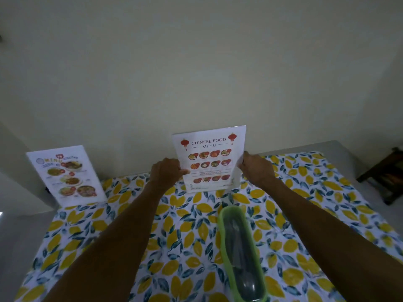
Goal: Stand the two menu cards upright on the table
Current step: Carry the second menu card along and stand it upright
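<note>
Two hands pinch the Chinese menu [210,160] upright between them: left grip [166,173], right grip [256,168], bottom edge on the counter [174,236].

Chinese menu card [209,159] between both hands

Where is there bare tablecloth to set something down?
Free: the stretch between the leaning Thai menu card and the left hand, and the cloth right of the green plastic cutlery box. Crowded: centre back, where both hands hold the Chinese Food menu card.
</note>
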